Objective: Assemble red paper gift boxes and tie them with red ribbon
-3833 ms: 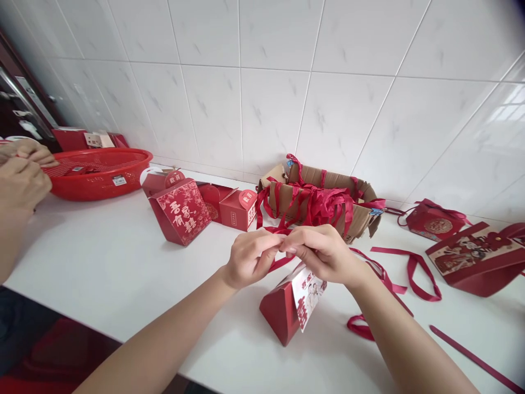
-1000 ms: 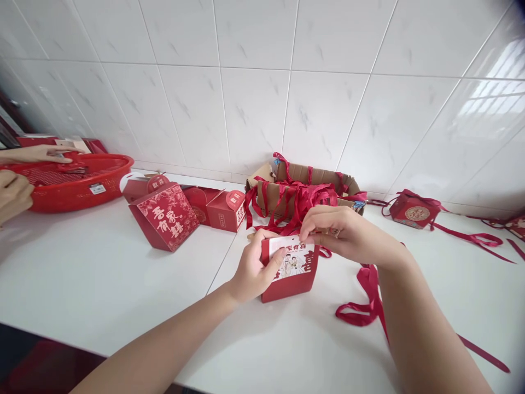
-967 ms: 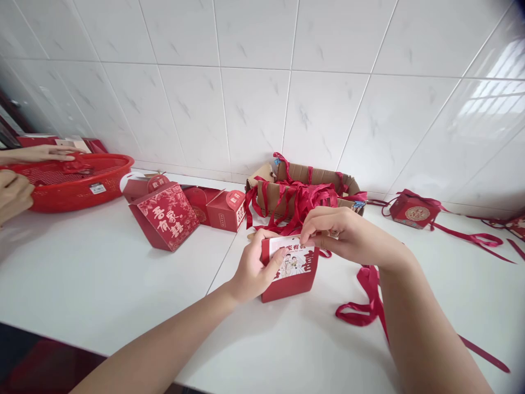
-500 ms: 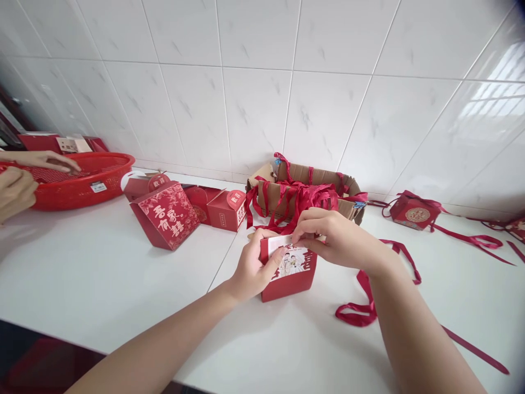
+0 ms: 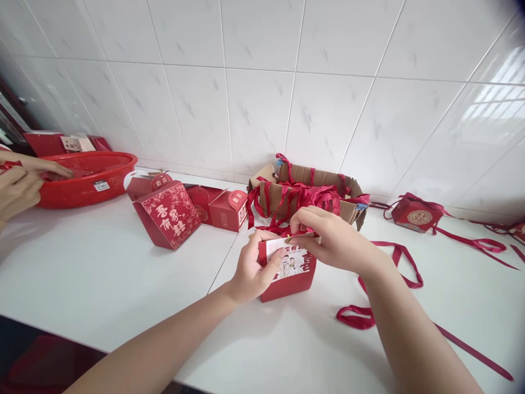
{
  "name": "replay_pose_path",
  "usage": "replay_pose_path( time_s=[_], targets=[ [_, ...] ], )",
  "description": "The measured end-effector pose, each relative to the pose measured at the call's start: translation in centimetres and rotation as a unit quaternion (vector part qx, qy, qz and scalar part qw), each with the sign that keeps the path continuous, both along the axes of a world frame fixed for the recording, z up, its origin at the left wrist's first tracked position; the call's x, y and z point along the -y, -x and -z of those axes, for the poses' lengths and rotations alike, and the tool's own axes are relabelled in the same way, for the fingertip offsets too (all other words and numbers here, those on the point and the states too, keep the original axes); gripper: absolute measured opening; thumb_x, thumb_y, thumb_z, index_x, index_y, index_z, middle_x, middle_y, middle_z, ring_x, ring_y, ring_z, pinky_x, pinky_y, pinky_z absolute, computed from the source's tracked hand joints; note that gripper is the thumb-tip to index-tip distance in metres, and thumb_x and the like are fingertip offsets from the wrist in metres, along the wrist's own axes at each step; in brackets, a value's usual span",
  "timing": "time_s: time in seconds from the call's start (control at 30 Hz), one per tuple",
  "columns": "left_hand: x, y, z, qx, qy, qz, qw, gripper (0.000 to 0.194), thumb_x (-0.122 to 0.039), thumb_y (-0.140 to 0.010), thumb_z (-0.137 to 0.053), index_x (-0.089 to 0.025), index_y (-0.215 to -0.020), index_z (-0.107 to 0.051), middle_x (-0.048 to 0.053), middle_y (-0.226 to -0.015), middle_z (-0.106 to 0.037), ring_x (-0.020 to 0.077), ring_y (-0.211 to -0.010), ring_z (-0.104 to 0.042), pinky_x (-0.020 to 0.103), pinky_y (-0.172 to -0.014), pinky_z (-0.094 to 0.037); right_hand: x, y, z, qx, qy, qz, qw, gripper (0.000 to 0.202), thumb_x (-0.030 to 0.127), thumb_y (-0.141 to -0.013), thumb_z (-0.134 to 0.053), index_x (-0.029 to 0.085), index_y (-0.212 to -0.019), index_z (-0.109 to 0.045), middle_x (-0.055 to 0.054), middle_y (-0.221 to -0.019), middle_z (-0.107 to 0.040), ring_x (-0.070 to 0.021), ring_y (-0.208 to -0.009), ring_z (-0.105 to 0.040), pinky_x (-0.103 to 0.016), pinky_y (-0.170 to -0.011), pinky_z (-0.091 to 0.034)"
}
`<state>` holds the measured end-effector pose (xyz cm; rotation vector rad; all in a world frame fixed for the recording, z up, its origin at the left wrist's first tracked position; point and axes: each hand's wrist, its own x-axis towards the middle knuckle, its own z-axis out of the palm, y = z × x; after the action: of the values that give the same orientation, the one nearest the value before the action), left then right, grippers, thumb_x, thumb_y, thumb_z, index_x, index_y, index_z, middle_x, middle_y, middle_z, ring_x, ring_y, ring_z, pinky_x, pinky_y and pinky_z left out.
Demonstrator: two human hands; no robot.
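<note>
You held a red paper box with white printed front point(image 5: 289, 285).
Left hand point(image 5: 253, 269) clamped its left side; right hand point(image 5: 326, 236) pinched its top edge.

Ribbons point(image 5: 315, 198) lie in the carton point(image 5: 273, 198), seemingly behind the box point(image 5: 287, 290); basket point(image 5: 82, 192) far left.

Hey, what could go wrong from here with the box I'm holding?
The white card might crease or slip, since your right hand's fingers are pinched at its top edge. Your left hand could dent the red box if it squeezes hard. The loose ribbon beside your right forearm may snag if you sweep that arm.
</note>
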<state>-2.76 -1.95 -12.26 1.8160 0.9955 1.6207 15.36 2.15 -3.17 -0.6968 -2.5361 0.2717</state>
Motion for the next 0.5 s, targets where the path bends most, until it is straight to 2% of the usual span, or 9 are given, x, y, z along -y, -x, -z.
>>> replay_pose_path(
  time_s=[0.2, 0.27, 0.37, 0.43, 0.5],
  targets=[
    [0.1, 0.2, -0.7, 0.033, -0.006, -0.030, 0.999, 0.023, -0.027, -0.076, -0.072, -0.019, -0.076, -0.051, 0.000, -0.070, -0.061, 0.0145, -0.064, -0.060, 0.027, -0.060, -0.049, 0.3, 0.5, 0.1, 0.003, 0.049, -0.026, 0.998, 0.005, 0.017, -0.087, -0.051, 0.020, -0.084, -0.050, 0.001, -0.078, -0.058, -0.0102, -0.064, -0.048, -0.022, -0.053, -0.035],
    [0.0, 0.2, -0.8, 0.027, -0.026, -0.028, 0.999, 0.022, -0.024, -0.075, -0.074, -0.019, -0.075, -0.052, 0.000, -0.070, -0.064, 0.0156, -0.066, -0.063, 0.028, -0.061, -0.051, 0.3, 0.0, -0.3, 0.002, 0.092, -0.036, 0.995, 0.005, 0.023, -0.087, -0.055, 0.020, -0.087, -0.052, 0.001, -0.077, -0.060, -0.0097, -0.063, -0.049, -0.022, -0.054, -0.037],
    [-0.1, 0.3, -0.8, 0.010, -0.089, -0.020, 0.996, 0.020, -0.018, -0.075, -0.074, -0.019, -0.076, -0.054, 0.002, -0.074, -0.069, 0.0168, -0.069, -0.068, 0.029, -0.064, -0.054, -0.4, -1.3, -0.7, 0.011, 0.188, -0.065, 0.980, 0.020, 0.039, -0.087, -0.058, 0.019, -0.090, -0.056, 0.000, -0.078, -0.062, -0.0111, -0.067, -0.055, -0.023, -0.059, -0.043],
    [-0.1, 0.4, -0.8, -0.008, -0.136, -0.024, 0.990, 0.020, -0.017, -0.074, -0.074, -0.019, -0.075, -0.054, 0.003, -0.075, -0.071, 0.0171, -0.069, -0.069, 0.029, -0.064, -0.056, -1.3, -2.3, -0.6, 0.011, 0.231, -0.023, 0.973, 0.031, 0.049, -0.090, -0.050, 0.019, -0.087, -0.057, -0.002, -0.078, -0.063, -0.0124, -0.068, -0.056, -0.024, -0.059, -0.045],
    [-0.1, 0.5, -0.8, -0.032, -0.175, -0.036, 0.983, 0.022, -0.016, -0.073, -0.075, -0.018, -0.074, -0.053, 0.004, -0.074, -0.071, 0.0179, -0.069, -0.070, 0.029, -0.064, -0.057, -2.2, -3.1, -0.3, 0.003, 0.252, 0.076, 0.965, 0.045, 0.057, -0.091, -0.040, 0.018, -0.081, -0.057, -0.004, -0.077, -0.063, -0.0140, -0.068, -0.058, -0.026, -0.057, -0.045]
  ],
)
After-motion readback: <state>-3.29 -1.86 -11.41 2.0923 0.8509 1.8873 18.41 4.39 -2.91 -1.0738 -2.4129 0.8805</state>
